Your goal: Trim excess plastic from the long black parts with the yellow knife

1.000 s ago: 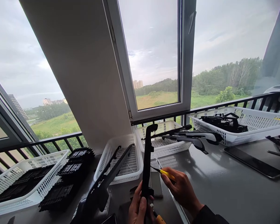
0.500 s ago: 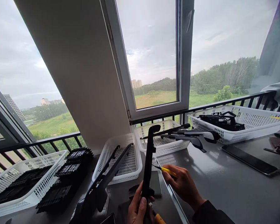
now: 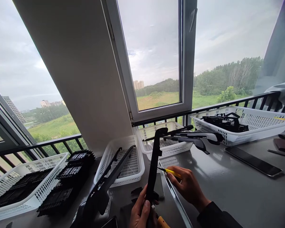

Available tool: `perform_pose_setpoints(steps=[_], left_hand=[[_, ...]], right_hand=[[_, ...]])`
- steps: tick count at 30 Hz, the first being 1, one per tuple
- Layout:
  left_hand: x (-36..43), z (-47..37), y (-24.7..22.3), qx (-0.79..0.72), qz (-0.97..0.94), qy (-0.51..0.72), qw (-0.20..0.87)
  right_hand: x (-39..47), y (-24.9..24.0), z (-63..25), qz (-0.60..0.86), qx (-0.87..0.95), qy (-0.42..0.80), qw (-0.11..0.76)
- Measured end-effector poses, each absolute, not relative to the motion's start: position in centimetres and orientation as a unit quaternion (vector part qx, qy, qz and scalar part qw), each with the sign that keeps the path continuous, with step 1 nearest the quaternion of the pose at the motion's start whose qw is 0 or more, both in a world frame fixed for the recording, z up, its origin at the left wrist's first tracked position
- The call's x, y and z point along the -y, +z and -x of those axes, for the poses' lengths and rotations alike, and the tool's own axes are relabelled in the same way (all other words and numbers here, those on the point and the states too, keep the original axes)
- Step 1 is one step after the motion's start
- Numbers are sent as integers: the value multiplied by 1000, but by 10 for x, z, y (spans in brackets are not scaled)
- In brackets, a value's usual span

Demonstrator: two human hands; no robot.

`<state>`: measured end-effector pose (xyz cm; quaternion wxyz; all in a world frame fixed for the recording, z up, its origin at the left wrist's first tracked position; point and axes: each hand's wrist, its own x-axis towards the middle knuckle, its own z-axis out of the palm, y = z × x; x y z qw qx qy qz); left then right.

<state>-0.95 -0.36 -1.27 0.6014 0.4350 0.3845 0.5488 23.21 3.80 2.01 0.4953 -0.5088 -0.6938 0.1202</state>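
Observation:
My left hand [image 3: 140,210] is closed around the lower end of a long black plastic part [image 3: 153,167]. The part stands nearly upright, leaning right, with a hooked top and a small tab on its right side. Between the fingers and thumb of my right hand [image 3: 188,185] is a yellow-handled tool [image 3: 173,173] with a thin dark tip. The tip points left, close to the part's right edge; I cannot tell if it touches. Below my left hand, an orange-yellow handle [image 3: 162,222] shows at the bottom edge. A flat grey rectangular piece [image 3: 160,185] lies on the table behind the part.
White baskets [image 3: 133,180] line the window side, several holding black parts. Long black parts [image 3: 104,190] lean over the basket at centre left. Stacked black grid pieces [image 3: 68,177] stand left. A dark flat panel [image 3: 254,161] lies right. A metal strip [image 3: 178,199] runs along the table.
The black part's upper end has swung slightly right, and its hooked top has turned. My right hand, still holding the tool, has shifted a little to the right.

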Motion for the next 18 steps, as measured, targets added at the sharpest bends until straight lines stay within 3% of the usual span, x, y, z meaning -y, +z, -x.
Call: perform_pose_setpoints(steps=[18], left_hand=[[2, 7, -23, -419, -447, 572, 546]], right_hand=[[-38, 23, -233, 503, 686, 143, 506]])
